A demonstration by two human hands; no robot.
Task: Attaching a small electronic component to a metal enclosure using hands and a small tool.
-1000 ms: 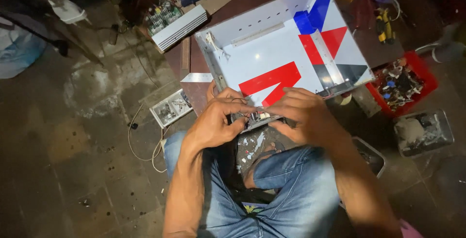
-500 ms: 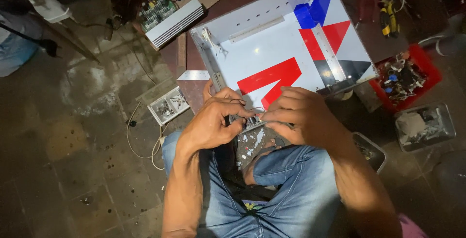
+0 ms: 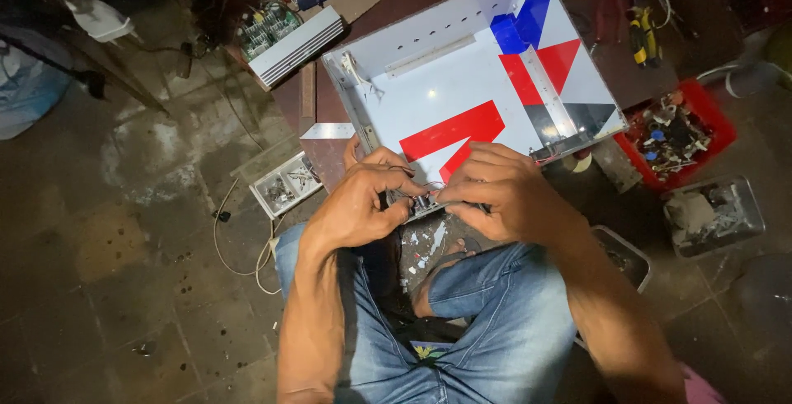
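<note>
A shallow white metal box [image 3: 429,91] with red, blue and black shapes inside lies open in front of my knees. At its near edge both hands pinch a small grey part with thin wires [image 3: 419,202]. My left hand [image 3: 363,202] grips it from the left with the thumb on top. From the right, my right hand [image 3: 499,190] closes over it, fingers curled. The part is mostly hidden under my fingers. I sit cross-legged in blue jeans [image 3: 487,330].
A red bin of small parts [image 3: 716,128] and a clear tray [image 3: 747,206] sit at the right. A small compartment box [image 3: 285,183] lies left of my hand, with a loose cable [image 3: 227,243]. A circuit board and finned white unit [image 3: 293,41] lie at the back left.
My hands stay on the small part at the box's near edge, with the fingers shifting slightly. The view has tilted a little.
</note>
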